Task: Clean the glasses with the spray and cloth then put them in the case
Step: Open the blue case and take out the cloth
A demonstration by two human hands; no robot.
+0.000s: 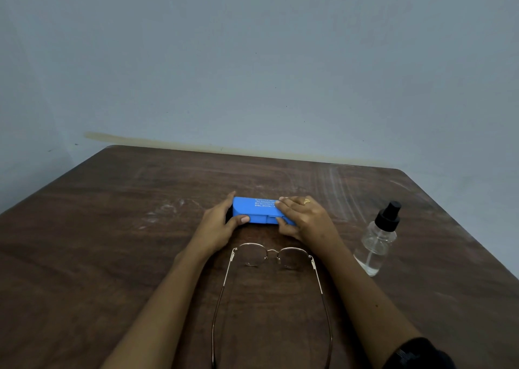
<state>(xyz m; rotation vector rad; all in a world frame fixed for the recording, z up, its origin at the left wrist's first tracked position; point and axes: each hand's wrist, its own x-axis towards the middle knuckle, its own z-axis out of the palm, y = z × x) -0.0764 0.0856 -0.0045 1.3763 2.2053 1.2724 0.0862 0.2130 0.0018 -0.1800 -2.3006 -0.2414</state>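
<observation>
A blue glasses case (254, 210) with white print lies closed on the brown table (98, 242). My left hand (217, 228) grips its left end, thumb on the front edge. My right hand (302, 218), wearing a ring, holds its right end with fingers on the lid and thumb at the front latch. Thin gold-rimmed glasses (269, 259) lie unfolded just in front of the case, between my forearms, temples pointing toward me. A clear spray bottle (377, 242) with a black nozzle stands to the right. No cloth is in view.
The table's far edge meets a grey-blue wall (252, 73). White smears mark the tabletop at the left and far right. A dark sleeve or band (412, 354) shows on my right arm at the bottom right.
</observation>
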